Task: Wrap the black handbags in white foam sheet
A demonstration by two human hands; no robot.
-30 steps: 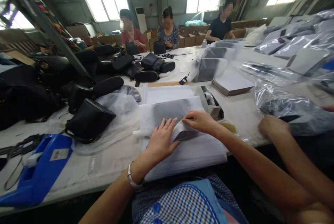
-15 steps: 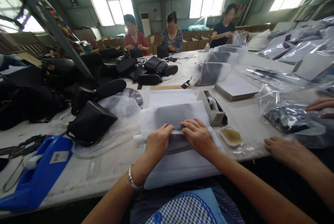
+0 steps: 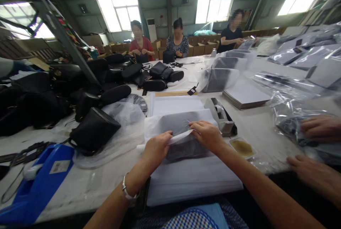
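A dark flat-sided item (image 3: 183,152) lies in front of me, veiled by a thin translucent white sheet (image 3: 151,126). My left hand (image 3: 157,148) is closed on the left end of the sheet's folded edge. With its fingers pinched, my right hand (image 3: 207,134) grips the same edge further right, and the strip between the hands is raised off the dark item. What the item is cannot be made out through the sheet. Beneath it lies a stack of white sheets (image 3: 191,182). A grey tape dispenser (image 3: 221,117) and a small dish of yellowish stuff (image 3: 242,148) stand to the right.
At left are a blue tape dispenser (image 3: 39,184), a black bag (image 3: 95,130) and a heap of black bags. A board stack (image 3: 245,97) and wrapped bags (image 3: 218,79) stand beyond. A co-worker's hands (image 3: 317,175) handle clear plastic at right; several people work across the table.
My hands pressed on the sheet before; now they hold its edge lifted and stretched between them. The co-worker's upper hand at right has moved left onto the plastic. The view has tilted slightly.
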